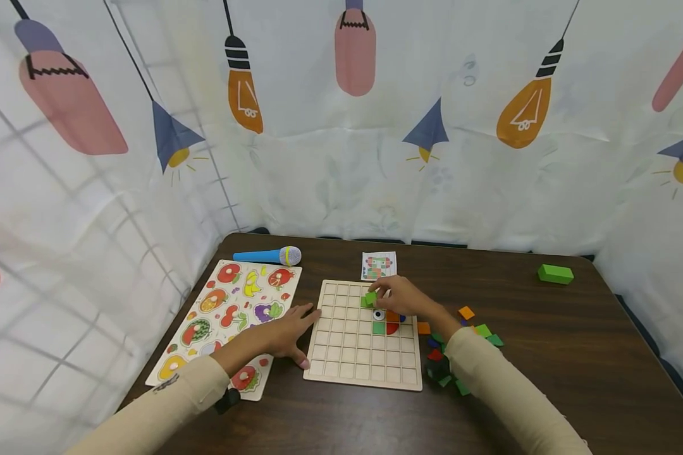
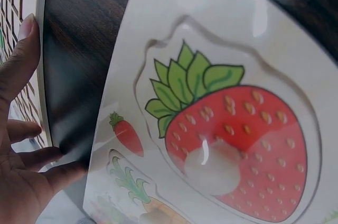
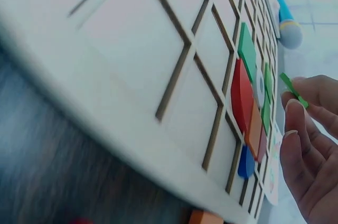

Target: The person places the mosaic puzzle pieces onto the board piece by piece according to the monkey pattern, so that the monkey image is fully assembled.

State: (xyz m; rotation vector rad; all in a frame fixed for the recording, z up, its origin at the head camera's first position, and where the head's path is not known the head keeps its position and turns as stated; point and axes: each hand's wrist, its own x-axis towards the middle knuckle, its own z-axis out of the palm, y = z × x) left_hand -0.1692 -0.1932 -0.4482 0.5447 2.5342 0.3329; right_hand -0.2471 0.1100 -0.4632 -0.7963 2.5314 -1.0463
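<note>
While the fruit puzzle board point(image 2: 153, 2) lies left of the gridded board point(image 1: 341, 355), your left hand point(image 1: 287, 332) touches the latter's edge with spread fingers; your right hand point(image 1: 401, 296), near laid pieces point(image 1: 379, 328) that may obstruct, pinches a green tile point(image 3: 289, 84) above the grid. Placing seems in hand, calling for square alignment.

I see bright green on the held tile point(image 1: 371, 296), pale wood with a square grid on the board point(image 1: 341, 354). My feed shows the table point(image 1: 575, 379) dark brown, the mic point(image 1: 262, 256) blue with a yellow band, the block point(image 1: 555, 274) green. The puzzle point(image 2: 153, 12) is white, patterned with colourful fruit point(image 2: 264, 160); the curtain point(image 1: 319, 164) is white with pink, orange and blue lamps point(image 1: 523, 114); both sleeves point(image 1: 506, 392) are beige.
</note>
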